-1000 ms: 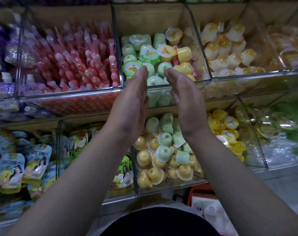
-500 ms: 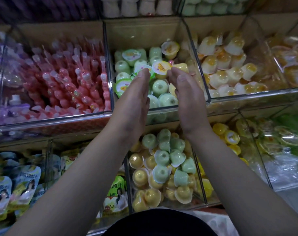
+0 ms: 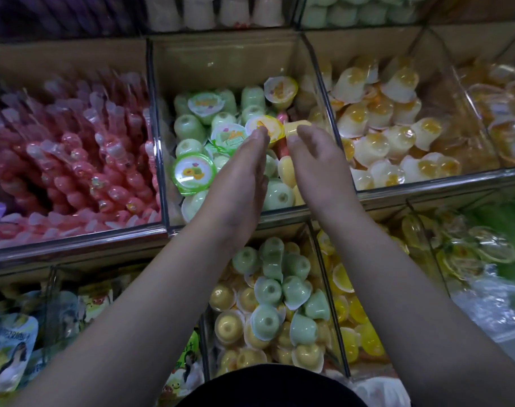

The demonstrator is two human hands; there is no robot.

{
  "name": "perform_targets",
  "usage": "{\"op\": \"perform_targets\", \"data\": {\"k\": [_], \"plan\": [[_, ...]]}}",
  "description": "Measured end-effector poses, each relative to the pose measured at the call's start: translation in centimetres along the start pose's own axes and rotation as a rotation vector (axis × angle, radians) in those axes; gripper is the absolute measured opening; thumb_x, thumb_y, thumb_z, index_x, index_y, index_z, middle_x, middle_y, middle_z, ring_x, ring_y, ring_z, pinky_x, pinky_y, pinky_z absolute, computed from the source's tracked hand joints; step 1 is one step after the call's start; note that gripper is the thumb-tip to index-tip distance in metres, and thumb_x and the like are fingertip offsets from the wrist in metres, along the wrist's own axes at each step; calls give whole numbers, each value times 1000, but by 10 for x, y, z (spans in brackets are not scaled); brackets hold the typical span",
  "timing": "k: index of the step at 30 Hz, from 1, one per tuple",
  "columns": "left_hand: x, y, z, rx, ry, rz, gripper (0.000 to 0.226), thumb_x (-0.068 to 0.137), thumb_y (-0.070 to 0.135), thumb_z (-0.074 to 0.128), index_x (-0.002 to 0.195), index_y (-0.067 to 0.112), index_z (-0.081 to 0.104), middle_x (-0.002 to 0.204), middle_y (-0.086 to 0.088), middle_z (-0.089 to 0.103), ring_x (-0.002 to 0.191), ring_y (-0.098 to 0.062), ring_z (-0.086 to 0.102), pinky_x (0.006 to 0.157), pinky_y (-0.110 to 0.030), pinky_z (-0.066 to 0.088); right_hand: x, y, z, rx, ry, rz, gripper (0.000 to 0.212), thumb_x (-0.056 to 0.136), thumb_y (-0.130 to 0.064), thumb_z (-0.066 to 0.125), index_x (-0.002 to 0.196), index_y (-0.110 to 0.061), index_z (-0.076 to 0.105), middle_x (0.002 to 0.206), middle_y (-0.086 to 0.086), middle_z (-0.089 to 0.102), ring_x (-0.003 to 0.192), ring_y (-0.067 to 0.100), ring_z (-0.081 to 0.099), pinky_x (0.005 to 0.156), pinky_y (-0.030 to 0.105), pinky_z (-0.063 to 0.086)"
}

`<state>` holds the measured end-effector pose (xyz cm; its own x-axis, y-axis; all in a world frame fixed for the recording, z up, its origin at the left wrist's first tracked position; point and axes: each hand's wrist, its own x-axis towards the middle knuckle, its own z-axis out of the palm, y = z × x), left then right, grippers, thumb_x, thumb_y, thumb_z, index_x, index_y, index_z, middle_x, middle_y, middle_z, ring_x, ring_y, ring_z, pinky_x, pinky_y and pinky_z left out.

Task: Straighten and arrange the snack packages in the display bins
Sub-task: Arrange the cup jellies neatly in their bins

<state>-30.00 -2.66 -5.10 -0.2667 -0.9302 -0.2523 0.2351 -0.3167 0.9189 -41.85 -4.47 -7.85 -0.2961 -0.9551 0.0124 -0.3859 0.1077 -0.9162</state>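
**Change since a second ago:** both hands have gone forward from in front of the rim into the middle upper bin [image 3: 229,63]. The fingertips that hung above the cups now rest on them. The view has drawn nearer and tipped upward.

**Hands, 2.**
- Left hand [image 3: 238,177]: fingers straight and pressed together, tips touching a yellow-lidded cup [image 3: 268,126].
- Right hand [image 3: 318,168]: fingers together, tips bent down onto a plain yellow cup [image 3: 298,124]. Whether they grip it cannot be told.
- The two cups lie just beside each other, mid-bin, toward its right wall.

**Middle upper bin, contents:** jelly cups heaped loosely, tilted every way.
- Lids facing up: green-lidded cups [image 3: 194,173], 3; yellow lids, 2.
- Pink piece [image 3: 282,116], 1, just behind the fingertips.
- The other green cups are partly hidden under the hands and cannot be counted.

**Neighbouring bins, 3 noted:**
- Left: pink tube snacks [image 3: 74,160].
- Right: white-and-orange cups [image 3: 382,127].
- Below: mixed green and yellow cups [image 3: 268,304].
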Motion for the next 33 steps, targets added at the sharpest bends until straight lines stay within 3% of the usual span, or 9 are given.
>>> {"op": "perform_targets", "data": {"k": [3, 5, 8, 12, 18, 21, 24, 29, 33], "plan": [[7, 1, 6, 4, 12, -25, 33, 105, 39, 27, 94, 31, 57, 73, 34, 65, 70, 22, 57, 79, -14, 38, 13, 6, -2, -98, -33, 41, 42, 92, -38, 57, 130, -22, 59, 149, 3, 46, 138, 15, 42, 113, 40, 37], [11, 0, 6, -16, 26, -41, 32, 104, 40, 27, 96, 29, 57, 84, 32, 68, 76, 20, 58, 83, -18, 38, 18, 10, -3, -184, -60, 31, 36, 89, -31, 63, 124, -22, 63, 147, 5, 49, 134, 16, 47, 109, 37, 41], [12, 0, 3, -85, 39, -88, 32, 103, 42, 28, 126, 32, 48, 144, 17, 49, 124, 5, 44, 102, -27, 29, 25, 12, -4, -339, -132, 19, 35, 83, -23, 69, 118, -23, 65, 142, 6, 52, 122, 20, 54, 97, 29, 46], [11, 2, 3, -119, 39, -95, 49, 104, 41, 28, 148, 22, 36, 155, 10, 36, 145, -3, 26, 111, -29, 20, 32, 15, -4, -476, -187, -15, 39, 80, -20, 73, 117, -26, 64, 143, 7, 51, 134, 20, 45, 90, 20, 37], [10, 2, 1, -135, 52, -70, 47, 104, 39, 30, 147, 21, 38, 151, 11, 41, 135, 2, 37, 108, -27, 25, 25, 16, -1, -401, -106, -91, 38, 79, -24, 74, 116, -23, 66, 126, 5, 62, 126, 23, 51, 95, 29, 46], [10, 0, -1, -151, 39, -60, 26, 104, 37, 31, 117, 30, 52, 109, 25, 62, 96, 13, 54, 86, -19, 38, 19, 10, -1, -284, -77, -132, 42, 73, -29, 78, 113, -24, 67, 120, 2, 64, 128, 24, 51, 99, 40, 48], [8, -3, -3, -177, 39, -54, 27, 105, 34, 30, 101, 27, 56, 80, 26, 70, 81, 12, 64, 81, -19, 46, 12, 8, -1, -200, -54, -178, 45, 66, -38, 77, 108, -30, 67, 108, -8, 64, 121, 23, 56, 94, 44, 52], [-2, -2, -1, -266, 66, -48, 31, 104, 31, 39, 125, 18, 58, 95, 6, 72, 88, -10, 64, 78, -24, 52, -1, 4, -1, -160, -61, -267, 52, 66, -36, 78, 116, -31, 64, 109, -15, 62, 118, 25, 57, 92, 45, 52], [-14, 0, -2, -301, 46, -29, 33, 104, 28, 40, 131, 16, 54, 101, 0, 71, 87, -14, 67, 75, -24, 55, -16, 1, -2, -85, -38, -284, 55, 65, -38, 77, 117, -36, 62, 109, -21, 63, 120, 22, 57, 93, 46, 53]]}}
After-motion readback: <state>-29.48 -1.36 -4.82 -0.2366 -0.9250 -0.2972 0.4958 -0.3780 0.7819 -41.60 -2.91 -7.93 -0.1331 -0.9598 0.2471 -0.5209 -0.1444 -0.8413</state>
